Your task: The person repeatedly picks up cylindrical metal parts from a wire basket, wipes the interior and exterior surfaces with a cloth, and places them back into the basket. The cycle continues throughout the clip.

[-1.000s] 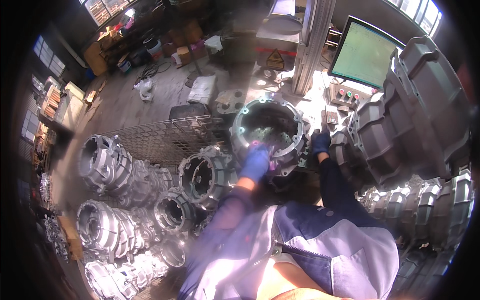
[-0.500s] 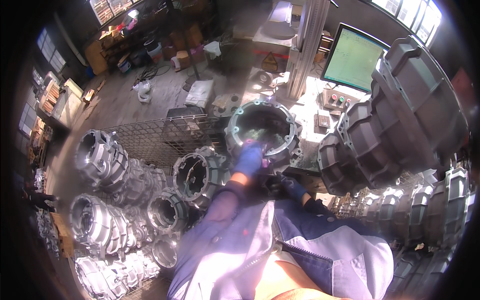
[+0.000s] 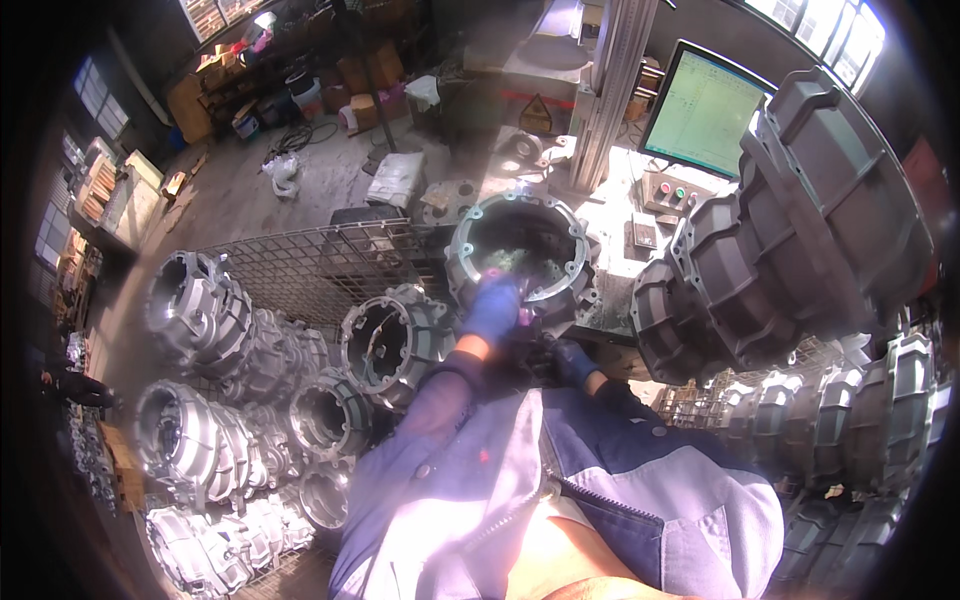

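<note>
Workshop floor (image 3: 225,195): grey, sunlit in patches, loose clutter toward the back; windows (image 3: 98,100) upper left.
Desk (image 3: 615,265): ahead of the person, strong glare on top, metal upright (image 3: 612,100) at the far side.
Ring-mouthed housing (image 3: 530,262): front centre, by the near edge of the desk, mouth facing up, bolt holes round the rim.
Left hand (image 3: 493,308): blue glove over the housing's near rim; fingers hidden from above, cannot tell how wide the grip is or whether it holds anything.
Right hand (image 3: 575,363): dark blue glove, low, just beside the housing's near side, in shadow; grip state cannot tell.
Castings at left (image 3: 200,440): piled silvery parts, mouths toward the camera; wire mesh (image 3: 270,250) behind.
Large grey housing (image 3: 800,220): right side, tilted, near the button box (image 3: 668,195).
Step at the rim: probably two-handed close work on the housing's near side, though shadow and glare leave this unsure.
Next move calls for: housing kept steady, left hand controlled at the rim, right hand given room underneath.
Monitor (image 3: 704,112): pale green display, text too small to read.
Button markings: red and green buttons visible, lettering not legible.
Triangle sign (image 3: 536,113): brownish-yellow, dark mark, wording unreadable.
Brands: none legible.
</note>
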